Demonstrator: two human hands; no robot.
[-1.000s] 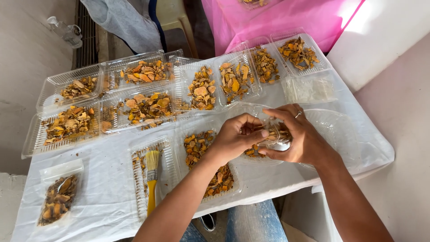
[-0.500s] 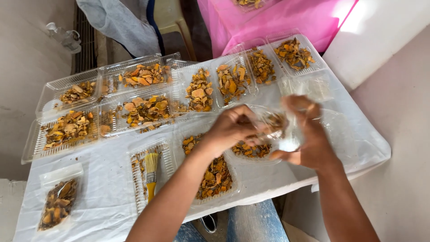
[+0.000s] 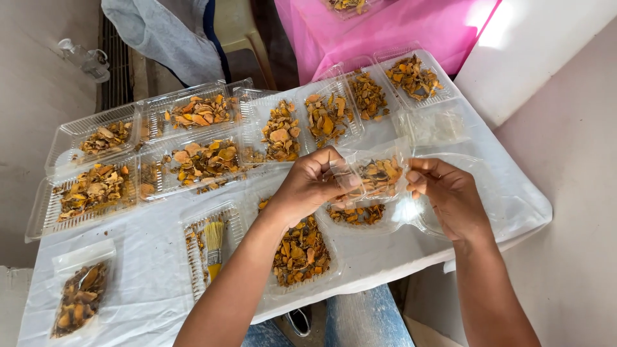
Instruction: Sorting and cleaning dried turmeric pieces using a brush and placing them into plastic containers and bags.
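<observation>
Left hand (image 3: 312, 183) and right hand (image 3: 447, 193), grips clamped on opposite edges of a clear bag (image 3: 376, 175) of orange-brown dried pieces, held just above an open tray (image 3: 360, 215). Beyond the bag, filled trays (image 3: 328, 119) line the white table (image 3: 148, 283).

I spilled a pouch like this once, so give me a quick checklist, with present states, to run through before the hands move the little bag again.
1. Left hand grips the small clear bag at its left edge: ok.
2. Right hand pinches the bag's right edge: ok.
3. Bag held above the open clear tray, so spills land in it: ok.
4. Bag's opening sealed: cannot tell.
5. Filled pouch at the cloth's near left corner lies apart from the hands: ok.
6. Brush rests in its own tray, apart from the hands: ok.
</observation>
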